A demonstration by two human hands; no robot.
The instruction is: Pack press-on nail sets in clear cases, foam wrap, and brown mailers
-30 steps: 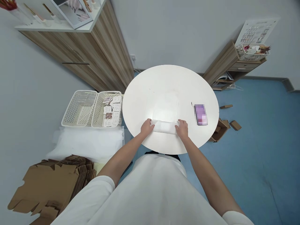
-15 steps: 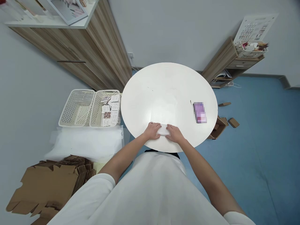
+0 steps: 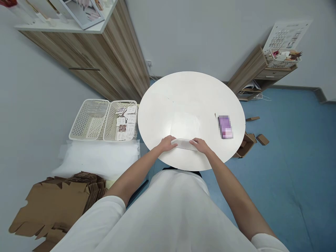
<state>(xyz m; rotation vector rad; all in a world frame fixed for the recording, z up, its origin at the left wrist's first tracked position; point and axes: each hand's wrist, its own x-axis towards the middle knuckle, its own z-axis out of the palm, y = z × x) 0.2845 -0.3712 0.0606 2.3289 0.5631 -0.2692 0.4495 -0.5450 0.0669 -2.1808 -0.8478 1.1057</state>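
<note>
A thin white sheet [image 3: 185, 126] lies on the round white table [image 3: 189, 84], barely standing out from its surface. At its near end, a white folded bundle [image 3: 184, 144] sits close to the table's front edge; what is inside it, if anything, is hidden. My left hand [image 3: 167, 143] grips the bundle's left end, thumb on the near side and fingers on the far side. On the right end, my right hand [image 3: 199, 145] pinches it the same way. The bundle's near face is raised toward me.
A purple blurred object [image 3: 225, 127] lies on the table's right side. Left of the table are two white baskets [image 3: 89, 120], one holding printed cards [image 3: 122, 122], a stack of white sheets [image 3: 99, 154] and flattened cardboard boxes [image 3: 55, 203]. An open carton [image 3: 245, 145] stands on the floor.
My hands have moved apart to the bundle's ends. The bundle looks wider, and its near face now shows. The view has shifted slightly.
</note>
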